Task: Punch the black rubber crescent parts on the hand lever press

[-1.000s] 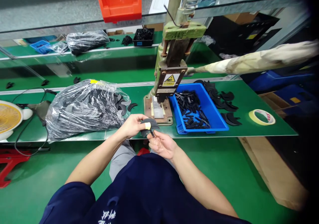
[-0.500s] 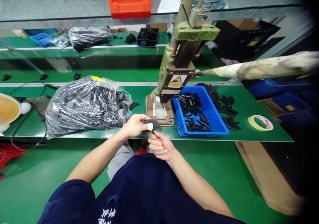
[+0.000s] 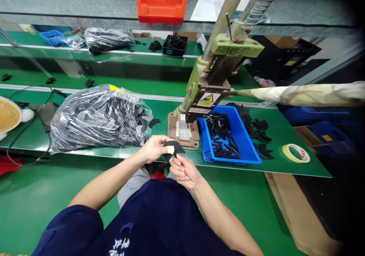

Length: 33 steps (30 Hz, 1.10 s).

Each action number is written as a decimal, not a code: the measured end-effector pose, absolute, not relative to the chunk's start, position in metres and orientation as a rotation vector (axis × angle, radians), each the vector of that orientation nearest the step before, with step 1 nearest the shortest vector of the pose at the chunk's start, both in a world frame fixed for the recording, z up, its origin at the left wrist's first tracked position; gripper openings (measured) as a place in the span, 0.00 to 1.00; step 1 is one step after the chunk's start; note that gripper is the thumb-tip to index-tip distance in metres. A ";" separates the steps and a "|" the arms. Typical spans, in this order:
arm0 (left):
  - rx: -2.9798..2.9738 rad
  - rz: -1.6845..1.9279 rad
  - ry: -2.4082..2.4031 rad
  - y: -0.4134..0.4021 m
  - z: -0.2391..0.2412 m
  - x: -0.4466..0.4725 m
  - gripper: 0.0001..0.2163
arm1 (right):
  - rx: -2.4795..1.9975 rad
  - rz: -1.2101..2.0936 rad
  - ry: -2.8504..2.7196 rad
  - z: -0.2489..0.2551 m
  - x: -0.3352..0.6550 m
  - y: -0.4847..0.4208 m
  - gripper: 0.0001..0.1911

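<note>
My left hand point(image 3: 154, 149) grips a curved black piece point(image 3: 177, 147) between thumb and fingers, in front of the press base. Yellow tape is wrapped round the left thumb. Pinched fingers of my right hand point(image 3: 184, 171) meet the lower edge of the curved piece; what they hold looks like a small black part, mostly hidden by the fingertips. Just beyond the hands stands a green hand press point(image 3: 196, 85) with a metal plate point(image 3: 184, 131) on its base. Right of the press is a blue bin point(image 3: 248, 146) of small black strips.
A clear plastic bag point(image 3: 94, 123) of curved black pieces lies on the left of the bench. More curved pieces point(image 3: 262, 136) and a roll of yellow tape point(image 3: 295, 153) are at the right. The press's wrapped lever point(image 3: 299, 94) reaches far right. An orange bin point(image 3: 162, 5) sits overhead.
The camera view has shifted a little, so the press and bin appear lower and the press further right. Both hands stay together at the curved piece, with the right fingertips slightly shifted against it.
</note>
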<state>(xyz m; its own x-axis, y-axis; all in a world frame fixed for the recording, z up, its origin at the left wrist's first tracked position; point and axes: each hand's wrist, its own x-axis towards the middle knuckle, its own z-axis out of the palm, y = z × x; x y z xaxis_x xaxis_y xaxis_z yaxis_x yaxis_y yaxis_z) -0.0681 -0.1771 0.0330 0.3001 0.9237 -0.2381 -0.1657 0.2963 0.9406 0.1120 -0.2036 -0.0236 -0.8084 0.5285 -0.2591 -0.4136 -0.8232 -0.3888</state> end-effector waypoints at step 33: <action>0.998 1.373 1.585 -0.020 0.000 -0.126 0.07 | -1.482 1.268 -1.184 0.014 0.223 -0.154 0.24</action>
<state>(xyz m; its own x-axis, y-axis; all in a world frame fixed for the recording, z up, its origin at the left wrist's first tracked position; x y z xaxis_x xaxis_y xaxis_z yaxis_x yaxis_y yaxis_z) -0.1262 -0.0203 0.0002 -0.3719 0.9256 -0.0711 0.0617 0.1010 0.9930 0.2225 -0.1544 0.0138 0.0445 0.9781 -0.2034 0.1356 -0.2076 -0.9688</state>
